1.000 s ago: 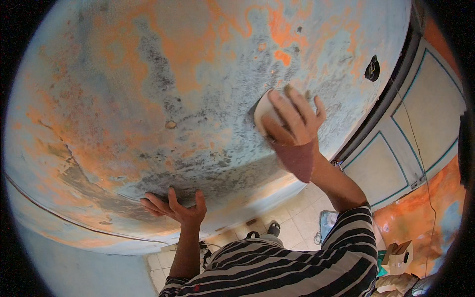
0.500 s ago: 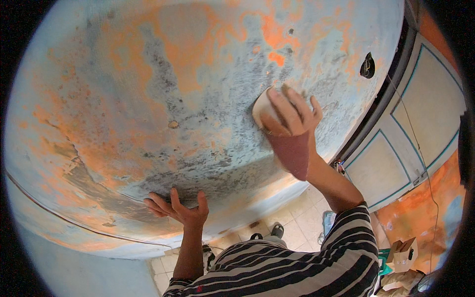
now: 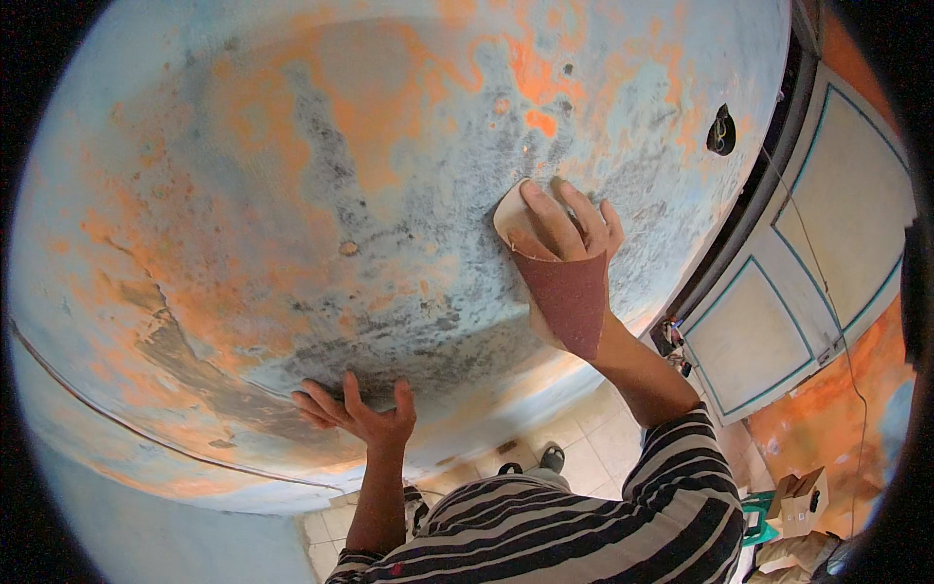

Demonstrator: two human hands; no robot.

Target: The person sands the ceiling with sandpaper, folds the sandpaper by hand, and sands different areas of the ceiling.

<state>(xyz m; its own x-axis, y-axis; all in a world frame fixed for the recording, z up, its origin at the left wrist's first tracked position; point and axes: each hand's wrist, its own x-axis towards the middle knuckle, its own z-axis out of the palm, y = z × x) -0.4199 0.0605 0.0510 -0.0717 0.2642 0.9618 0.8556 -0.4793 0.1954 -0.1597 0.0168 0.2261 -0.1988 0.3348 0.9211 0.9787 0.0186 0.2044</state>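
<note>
Before me stands a wall (image 3: 389, 263) with worn, patchy paint in pale blue, orange and dark grey. My right hand (image 3: 569, 226) presses a sheet of sandpaper (image 3: 564, 294) against it, right of the middle. The sheet's pale face shows by the fingertips, while a dark red flap hangs folded over the palm toward the wrist. Lower and to the left, my left hand (image 3: 362, 413) touches a dark grey stretch of the wall with its fingers spread, holding nothing.
A black hole with wires (image 3: 721, 131) opens in the wall at the upper right. Beyond the wall's right edge is a panelled door (image 3: 754, 331) with blue-green trim lines. A thin cable (image 3: 47, 368) runs along the lower left. An open cardboard box (image 3: 800, 501) stands at the lower right, above pale floor tiles (image 3: 589, 462).
My right hand and the sandpaper have shifted slightly left, and more of the red flap shows. The left hand stays on the wall at almost the same place.
</note>
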